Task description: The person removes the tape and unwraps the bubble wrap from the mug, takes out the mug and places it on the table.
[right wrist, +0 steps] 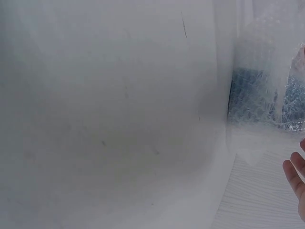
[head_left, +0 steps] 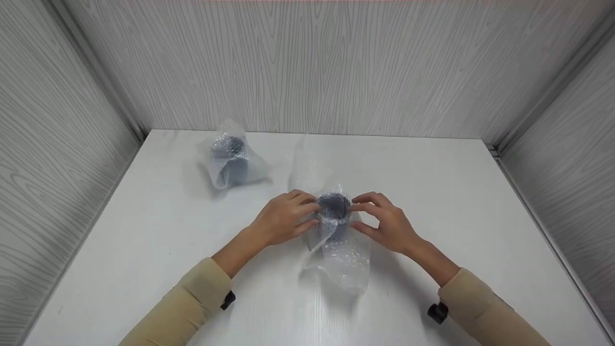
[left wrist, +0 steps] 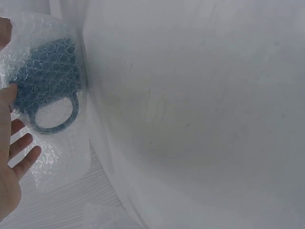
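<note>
On the white wood-grain bench (head_left: 432, 192), near its middle, stands a dark blue-grey mug wrapped in clear bubble wrap (head_left: 333, 211), and both hands are on it. The left hand (head_left: 283, 218) sits at the mug's 9 o'clock side with its fingers curled round the wrap near the rim, thumb and fingertips pressing the plastic against the mug's wall. The right hand (head_left: 387, 223) is at the 3 o'clock side, its fingers bent and pinching the wrap at the rim (the exact contact of each fingertip is too small to tell in the head view). A loose tail of the same bubble wrap (head_left: 346, 264) spreads over the bench from the mug toward 6 o'clock, between the 2 forearms in tan sleeves (head_left: 192, 302). In the left wrist view the mug shows through the bubbles with its ring-shaped handle (left wrist: 52, 117) pointing down in the frame, and the left hand's fingers lie relaxed at the frame's edge beside the wrap. In the right wrist view only a blue patch of the mug under the plastic and a few fingertips at the right edge can be seen. A second dark mug bundled in clear bubble wrap (head_left: 230, 158) lies on the bench at about 10 o'clock from the first, well apart from both hands. Grey wood-grain panels (head_left: 312, 62) wall the bench at 12, 9 and 3 o'clock.
</note>
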`<state>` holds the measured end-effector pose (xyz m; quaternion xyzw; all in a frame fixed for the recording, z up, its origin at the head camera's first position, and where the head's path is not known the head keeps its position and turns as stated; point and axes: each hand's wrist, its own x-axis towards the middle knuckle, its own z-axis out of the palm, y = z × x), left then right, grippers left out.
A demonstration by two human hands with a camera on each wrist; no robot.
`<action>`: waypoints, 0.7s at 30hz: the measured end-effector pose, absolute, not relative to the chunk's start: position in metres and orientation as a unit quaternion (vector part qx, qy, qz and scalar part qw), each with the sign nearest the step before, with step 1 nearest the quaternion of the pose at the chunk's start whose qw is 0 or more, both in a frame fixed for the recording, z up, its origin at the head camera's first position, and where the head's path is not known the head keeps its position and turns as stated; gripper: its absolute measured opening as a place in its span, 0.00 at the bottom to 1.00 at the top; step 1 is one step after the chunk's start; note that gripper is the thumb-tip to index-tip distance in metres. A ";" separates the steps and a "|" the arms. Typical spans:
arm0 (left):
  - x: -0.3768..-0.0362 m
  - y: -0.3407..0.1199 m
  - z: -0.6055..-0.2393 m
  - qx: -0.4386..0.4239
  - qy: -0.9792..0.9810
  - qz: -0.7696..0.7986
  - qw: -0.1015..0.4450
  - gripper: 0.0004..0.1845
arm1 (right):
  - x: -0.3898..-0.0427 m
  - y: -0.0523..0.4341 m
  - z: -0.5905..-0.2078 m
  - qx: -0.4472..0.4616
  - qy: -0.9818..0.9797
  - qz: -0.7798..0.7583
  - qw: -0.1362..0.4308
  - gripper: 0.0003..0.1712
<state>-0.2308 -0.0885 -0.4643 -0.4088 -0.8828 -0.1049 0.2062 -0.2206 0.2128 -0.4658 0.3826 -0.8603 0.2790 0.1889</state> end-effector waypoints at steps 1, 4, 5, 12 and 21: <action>-0.231 -0.089 -0.464 -0.409 -0.883 -0.106 0.205 0.14 | -0.221 0.212 -0.466 0.383 -0.860 0.279 0.188 0.19; -0.230 -0.089 -0.464 -0.409 -0.882 -0.110 0.206 0.14 | -0.223 0.212 -0.467 0.383 -0.860 0.280 0.187 0.18; -0.230 -0.089 -0.464 -0.409 -0.881 -0.112 0.207 0.14 | -0.223 0.211 -0.467 0.383 -0.861 0.279 0.187 0.18; -0.231 -0.088 -0.464 -0.413 -0.877 -0.116 0.218 0.13 | -0.224 0.210 -0.467 0.378 -0.869 0.257 0.190 0.14; -0.232 -0.087 -0.464 -0.410 -0.879 -0.105 0.221 0.13 | -0.222 0.208 -0.467 0.365 -0.879 0.242 0.192 0.13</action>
